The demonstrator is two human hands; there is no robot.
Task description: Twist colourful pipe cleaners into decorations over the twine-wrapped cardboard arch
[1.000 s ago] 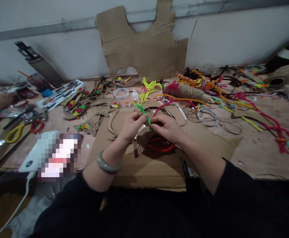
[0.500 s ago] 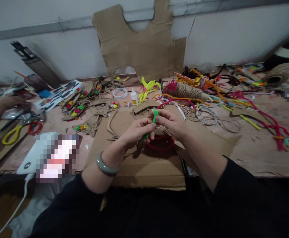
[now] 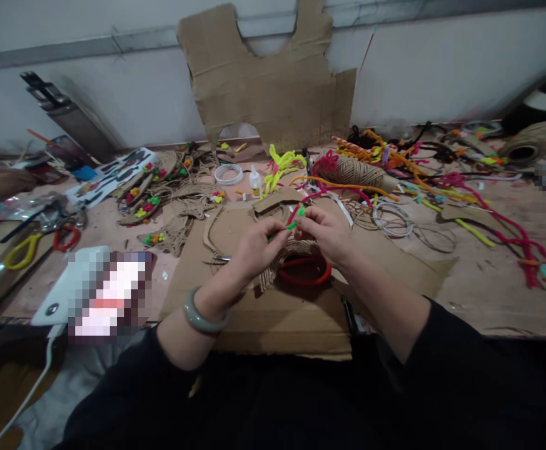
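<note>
My left hand (image 3: pixel 256 249) and my right hand (image 3: pixel 326 232) meet over a flat cardboard sheet (image 3: pixel 263 312), and both pinch a short green pipe cleaner (image 3: pixel 296 219) between fingertips. A grey-green bangle (image 3: pixel 202 315) sits on my left wrist. Just under my hands lie a twine-wrapped piece (image 3: pixel 282 259) and a red ring (image 3: pixel 306 270).
Another person's hand (image 3: pixel 0 184) rests at the far left near yellow and red scissors (image 3: pixel 35 244). Twine shapes with coloured beads (image 3: pixel 160 194), a small glue bottle (image 3: pixel 254 181), a twine spool (image 3: pixel 354 172) and many coloured pipe cleaners (image 3: pixel 441 181) litter the table. A cut cardboard piece (image 3: pixel 273 75) leans on the wall.
My hands have shifted slightly and turned the green pipe cleaner, whose free end now pokes up between the fingertips. The other person's hand drew back to the left.
</note>
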